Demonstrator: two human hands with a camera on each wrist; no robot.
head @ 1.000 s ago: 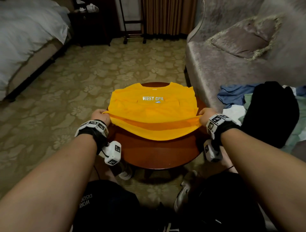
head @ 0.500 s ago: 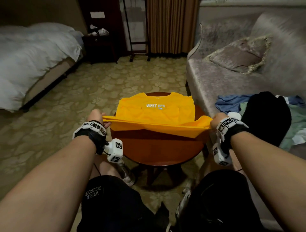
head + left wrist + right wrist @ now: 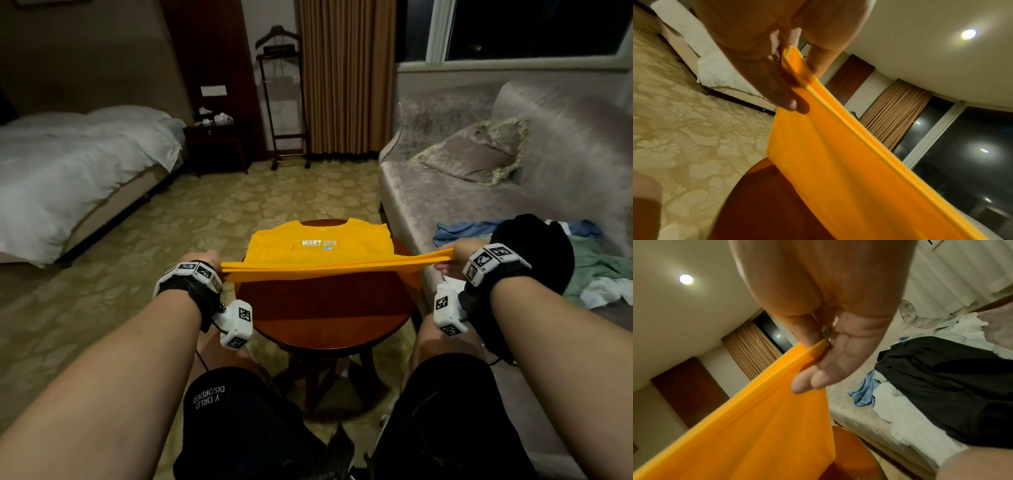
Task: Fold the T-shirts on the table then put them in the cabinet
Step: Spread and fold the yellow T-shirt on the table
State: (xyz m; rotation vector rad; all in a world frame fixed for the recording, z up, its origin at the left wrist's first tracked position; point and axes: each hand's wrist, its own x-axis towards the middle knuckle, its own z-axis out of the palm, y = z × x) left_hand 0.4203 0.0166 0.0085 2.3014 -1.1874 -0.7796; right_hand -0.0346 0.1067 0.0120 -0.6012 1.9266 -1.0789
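A yellow T-shirt (image 3: 318, 245) with white lettering lies with its collar end on the round wooden table (image 3: 329, 308). Its near hem is lifted off the table and stretched taut between my hands. My left hand (image 3: 205, 260) pinches the hem's left corner, thumb and fingers closed on the cloth (image 3: 797, 78). My right hand (image 3: 452, 257) pinches the right corner, held slightly higher, with the fabric (image 3: 777, 402) hanging below the fingers (image 3: 809, 382). The cabinet is not in view.
A pile of other clothes lies on the grey sofa (image 3: 445, 198) at the right: a black garment (image 3: 534, 246), blue (image 3: 462, 229), green and white pieces. A bed (image 3: 68, 164) stands at the left, a nightstand (image 3: 215, 144) and a valet stand (image 3: 284, 102) behind. Patterned carpet surrounds the table.
Both hands have raised the shirt's near hem off the table and carried it up and away from me. My head has tilted up, showing more of the room.
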